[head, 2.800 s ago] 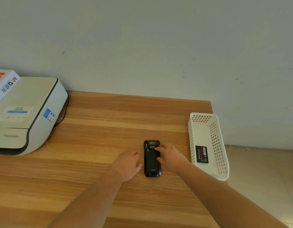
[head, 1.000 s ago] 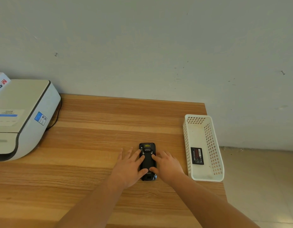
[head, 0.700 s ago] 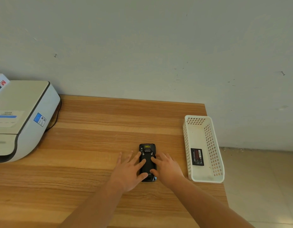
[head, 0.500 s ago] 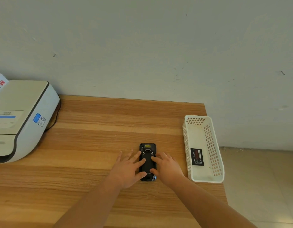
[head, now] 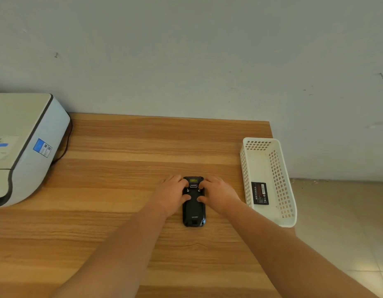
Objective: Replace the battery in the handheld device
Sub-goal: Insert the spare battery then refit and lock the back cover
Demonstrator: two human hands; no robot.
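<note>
A black handheld device (head: 194, 209) lies face down on the wooden table (head: 121, 168), its back cover on. My left hand (head: 172, 195) grips its upper left side, with the thumb pressed on the back cover. My right hand (head: 218, 194) grips the upper right side the same way, thumb on the cover. A black battery (head: 260, 193) with a red label lies flat inside the white basket (head: 280, 220) at the table's right edge.
A white printer (head: 20, 147) with a dark cable stands at the left. The wall runs along the table's far edge. Right of the basket the table ends and tiled floor (head: 347, 233) lies below.
Both hands have slid up the device from its lower half to its top end. Fingers that lay flat now curl around its sides, thumbs on the back. The lower cover now shows.
</note>
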